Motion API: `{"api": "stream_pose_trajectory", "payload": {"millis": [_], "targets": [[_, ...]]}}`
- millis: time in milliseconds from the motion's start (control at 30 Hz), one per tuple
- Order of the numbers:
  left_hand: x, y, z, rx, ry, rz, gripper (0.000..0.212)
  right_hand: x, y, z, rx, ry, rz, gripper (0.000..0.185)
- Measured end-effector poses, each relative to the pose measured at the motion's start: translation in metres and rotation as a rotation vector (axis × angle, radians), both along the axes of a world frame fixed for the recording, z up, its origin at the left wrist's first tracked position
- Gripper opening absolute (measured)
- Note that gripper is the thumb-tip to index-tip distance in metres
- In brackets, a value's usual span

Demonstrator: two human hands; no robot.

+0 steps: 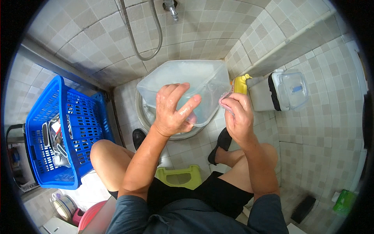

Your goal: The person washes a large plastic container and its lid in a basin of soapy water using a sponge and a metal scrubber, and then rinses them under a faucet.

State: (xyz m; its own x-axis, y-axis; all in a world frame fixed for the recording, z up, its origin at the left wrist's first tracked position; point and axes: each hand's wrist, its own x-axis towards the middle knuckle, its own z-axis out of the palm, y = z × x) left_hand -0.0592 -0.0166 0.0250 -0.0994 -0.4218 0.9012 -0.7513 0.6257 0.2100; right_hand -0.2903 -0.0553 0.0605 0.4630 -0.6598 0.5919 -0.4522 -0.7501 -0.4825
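A translucent plastic bin (210, 84) is tilted over a round basin (138, 109) on the tiled floor, in front of me. My left hand (172, 109), wet, grips the bin at its near edge; a fingertip or thumb shows pink through the plastic, while other fingers are spread above. Bluish liquid or plastic tint shows inside the bin. In my right hand (241, 117) is a pink scrubbing sponge (226, 102), pinched by the fingers just right of the bin. Suds lie in the basin's left part; the rest of it is hidden under the bin.
At left a blue plastic basket (62, 128) holds utensils. A yellow pump bottle (240, 84) and a lidded container (289, 90) stand at right. A shower hose (157, 29) and a tap (171, 10) are on the wall. A green stool (178, 176) is beneath me.
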Motion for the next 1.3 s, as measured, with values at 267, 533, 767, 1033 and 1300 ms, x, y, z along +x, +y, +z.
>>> {"api": "stream_pose_trajectory", "payload": {"millis": [267,533,767,1033,1300], "targets": [[0.003,0.006,0.002,0.113,-0.092,-0.011,0.062,0.004,0.012,0.006,0.001,0.121,0.236,0.028],[0.005,0.008,0.006,0.147,-0.013,-0.045,0.051,0.015,0.014,0.028,0.051,0.172,0.177,0.031],[0.003,0.012,-0.004,0.231,0.021,-0.07,0.062,0.016,0.022,0.011,0.028,0.123,0.234,0.03],[0.008,0.004,0.001,0.203,0.044,-0.05,0.07,-0.008,0.003,-0.011,0.278,0.011,-0.056,0.016],[0.0,0.002,0.001,0.231,0.067,-0.078,0.07,-0.01,-0.002,-0.005,0.329,-0.068,-0.19,0.018]]}}
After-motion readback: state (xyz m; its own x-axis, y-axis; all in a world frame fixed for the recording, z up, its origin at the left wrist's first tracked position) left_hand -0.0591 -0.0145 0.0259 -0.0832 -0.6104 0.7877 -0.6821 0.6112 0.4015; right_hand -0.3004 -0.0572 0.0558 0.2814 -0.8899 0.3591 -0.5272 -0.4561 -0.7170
